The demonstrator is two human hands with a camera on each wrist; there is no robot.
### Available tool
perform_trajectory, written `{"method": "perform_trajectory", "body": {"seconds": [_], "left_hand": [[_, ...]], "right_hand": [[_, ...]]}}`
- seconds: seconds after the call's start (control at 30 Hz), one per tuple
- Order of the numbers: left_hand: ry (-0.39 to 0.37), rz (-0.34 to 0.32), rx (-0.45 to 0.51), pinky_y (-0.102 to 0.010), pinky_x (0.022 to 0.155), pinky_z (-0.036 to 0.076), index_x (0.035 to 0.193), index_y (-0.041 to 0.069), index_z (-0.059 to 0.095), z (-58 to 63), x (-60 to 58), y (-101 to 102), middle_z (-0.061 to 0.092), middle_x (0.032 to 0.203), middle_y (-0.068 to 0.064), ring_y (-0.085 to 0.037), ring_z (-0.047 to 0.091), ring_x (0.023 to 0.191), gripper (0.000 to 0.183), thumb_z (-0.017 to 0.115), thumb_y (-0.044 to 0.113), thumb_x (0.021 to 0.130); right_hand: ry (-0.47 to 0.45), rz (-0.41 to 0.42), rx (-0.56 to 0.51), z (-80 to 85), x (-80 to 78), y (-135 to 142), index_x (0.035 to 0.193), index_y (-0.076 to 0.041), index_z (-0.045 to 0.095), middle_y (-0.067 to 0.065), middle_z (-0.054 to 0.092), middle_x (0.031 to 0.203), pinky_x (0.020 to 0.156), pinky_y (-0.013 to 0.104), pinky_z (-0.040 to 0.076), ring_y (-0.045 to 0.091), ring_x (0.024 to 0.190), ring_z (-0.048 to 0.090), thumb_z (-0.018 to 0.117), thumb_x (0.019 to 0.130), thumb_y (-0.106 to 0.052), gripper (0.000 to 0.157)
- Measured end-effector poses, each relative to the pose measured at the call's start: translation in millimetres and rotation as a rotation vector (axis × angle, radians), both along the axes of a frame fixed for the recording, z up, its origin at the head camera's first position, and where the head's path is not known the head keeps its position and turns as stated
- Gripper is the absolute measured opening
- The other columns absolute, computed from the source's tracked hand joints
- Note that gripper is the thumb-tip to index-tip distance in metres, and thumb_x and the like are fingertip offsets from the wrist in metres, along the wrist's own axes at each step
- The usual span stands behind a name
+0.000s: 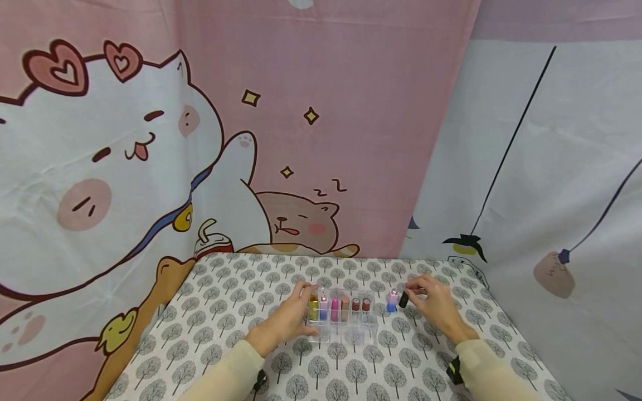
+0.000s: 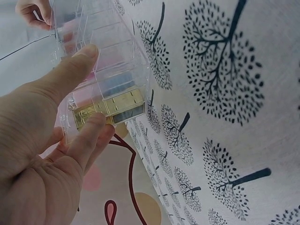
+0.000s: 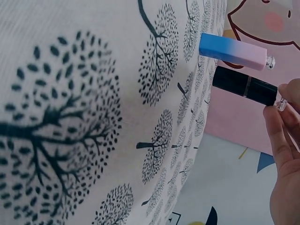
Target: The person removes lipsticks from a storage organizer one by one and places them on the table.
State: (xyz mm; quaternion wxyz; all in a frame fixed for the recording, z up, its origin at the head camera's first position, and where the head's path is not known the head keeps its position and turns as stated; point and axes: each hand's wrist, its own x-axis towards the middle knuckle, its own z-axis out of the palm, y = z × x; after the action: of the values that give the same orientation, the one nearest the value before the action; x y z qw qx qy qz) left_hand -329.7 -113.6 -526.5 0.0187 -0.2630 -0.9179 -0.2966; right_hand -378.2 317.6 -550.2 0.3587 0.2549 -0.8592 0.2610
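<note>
My left hand (image 1: 288, 317) holds the left end of a clear lipstick organizer (image 1: 353, 336), fingers at the back and thumb at the front. A gold lipstick (image 2: 112, 108) stands in the slot beside those fingers. Along the same row are a pink-blue lipstick (image 1: 323, 307), a bright pink one (image 1: 334, 309), a tan one (image 1: 345, 308) and two brown ones (image 1: 356, 304). To the organizer's right, my right hand (image 1: 435, 303) pinches the top end of a black lipstick (image 3: 244, 86) between thumb and fingertips. Next to it stands another pink-to-blue lipstick (image 3: 232, 50) with a clear knob.
A tablecloth (image 1: 356, 370) printed with grey trees covers the table. Behind it hangs a pink cartoon curtain (image 1: 351, 139), and a pale curtain (image 1: 506, 139) runs along the right. The organizer's front row of compartments shows no lipsticks.
</note>
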Motion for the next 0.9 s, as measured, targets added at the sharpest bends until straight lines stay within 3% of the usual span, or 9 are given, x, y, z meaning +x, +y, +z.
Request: {"method": "perform_trajectory", "body": {"seconds": [0.4, 0.6, 0.9], "left_hand": [[-0.013, 0.008, 0.014, -0.030, 0.094, 0.072, 0.179, 0.010, 0.037, -1.3, 0.0, 0.3, 0.039, 0.176, -0.016, -0.026, 0.078, 0.106, 0.120, 0.107, 0.018, 0.083], [-0.004, 0.007, 0.003, -0.033, 0.097, 0.073, 0.179, 0.010, 0.037, -1.7, -0.1, 0.3, 0.039, 0.176, -0.016, -0.026, 0.078, 0.105, 0.119, 0.107, 0.019, 0.083], [0.002, 0.002, 0.000, -0.027, 0.090, 0.071, 0.180, 0.010, 0.036, -1.9, -0.8, -0.6, 0.039, 0.175, -0.015, -0.020, 0.075, 0.098, 0.119, 0.107, 0.020, 0.084]], "right_hand": [[-0.049, -0.002, 0.005, -6.0, 0.3, -4.9, 0.103, -0.003, 0.084, 0.009, 0.081, 0.103, 0.074, 0.045, 0.075, 0.027, 0.083, 0.083, 0.094, 0.088, 0.012, 0.024], [-0.065, 0.002, 0.011, -10.9, -0.5, -6.4, 0.103, -0.004, 0.084, 0.010, 0.082, 0.104, 0.075, 0.041, 0.076, 0.025, 0.085, 0.082, 0.095, 0.088, 0.011, 0.024], [-0.078, -0.006, 0.018, -15.6, -1.2, -7.4, 0.104, -0.005, 0.084, 0.010, 0.080, 0.104, 0.076, 0.045, 0.076, 0.025, 0.085, 0.081, 0.095, 0.088, 0.010, 0.024]]}}
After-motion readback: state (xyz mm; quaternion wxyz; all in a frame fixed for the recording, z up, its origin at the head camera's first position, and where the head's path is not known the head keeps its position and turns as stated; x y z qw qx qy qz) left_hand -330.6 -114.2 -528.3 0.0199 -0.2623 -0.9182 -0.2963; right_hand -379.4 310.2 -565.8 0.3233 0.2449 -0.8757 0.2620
